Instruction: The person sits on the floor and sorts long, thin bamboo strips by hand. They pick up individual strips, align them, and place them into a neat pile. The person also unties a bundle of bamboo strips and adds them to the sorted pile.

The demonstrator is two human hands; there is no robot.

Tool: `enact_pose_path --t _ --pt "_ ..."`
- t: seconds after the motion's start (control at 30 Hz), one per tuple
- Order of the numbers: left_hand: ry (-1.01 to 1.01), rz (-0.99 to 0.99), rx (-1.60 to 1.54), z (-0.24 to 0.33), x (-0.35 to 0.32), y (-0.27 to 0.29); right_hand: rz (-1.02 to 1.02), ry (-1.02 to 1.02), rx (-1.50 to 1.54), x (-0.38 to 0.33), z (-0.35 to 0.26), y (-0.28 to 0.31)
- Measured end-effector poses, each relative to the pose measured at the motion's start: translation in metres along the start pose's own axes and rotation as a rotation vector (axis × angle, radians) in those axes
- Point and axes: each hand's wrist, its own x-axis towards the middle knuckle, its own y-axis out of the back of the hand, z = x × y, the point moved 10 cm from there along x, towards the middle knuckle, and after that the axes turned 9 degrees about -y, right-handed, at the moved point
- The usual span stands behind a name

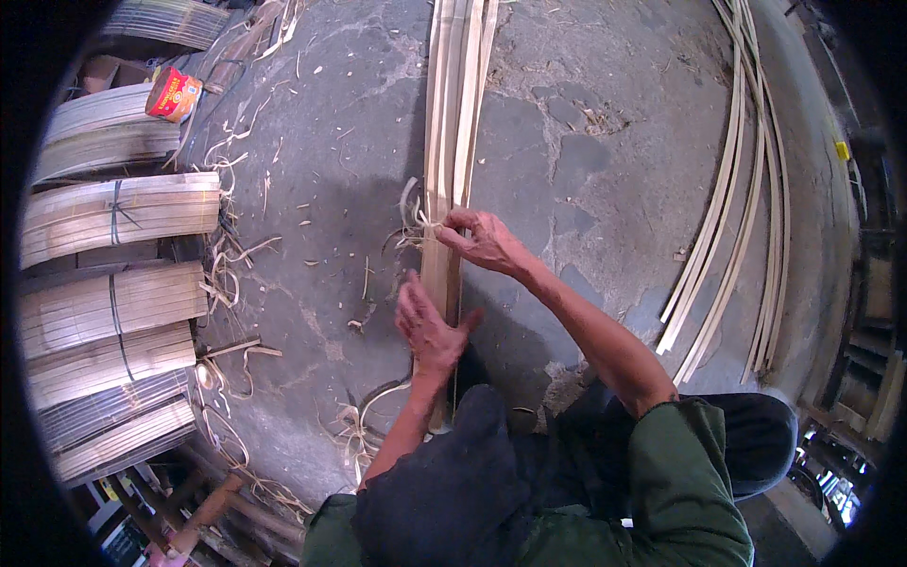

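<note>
A long bundle of pale wooden or bamboo strips (452,113) runs from the top of the view down toward my knees. A thin, pale tie strip (422,224) wraps across it, with loose curled ends at its left side. My right hand (484,244) lies over the bundle, thumb and forefinger pinched at this tie. Below it, my left hand (433,329) is over the lower part of the bundle, slightly blurred, its thumb spread away from the fingers and nothing seen in it. The bundle's lower end is partly hidden by my leg.
Tied stacks of slats (113,222) line the left side, with a red and orange tub (174,94) on one. Loose long strips (727,208) lie on the concrete floor (321,180) at right. Curled shavings (354,439) are scattered at left.
</note>
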Motion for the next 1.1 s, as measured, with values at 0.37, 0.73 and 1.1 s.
enact_pose_path --t 0.37,0.73,1.1 --pt "0.115 -0.131 -0.101 -0.028 -0.014 -0.042 1.116 -0.134 1.841 -0.073 0.179 0.207" --pt "0.073 -0.191 -0.158 -0.011 -0.006 -0.036 0.6 0.668 -0.401 -0.013 -0.165 0.061" --pt "0.185 -0.35 -0.344 0.025 0.001 -0.017 0.093 -0.559 0.811 -0.004 0.072 -0.013"
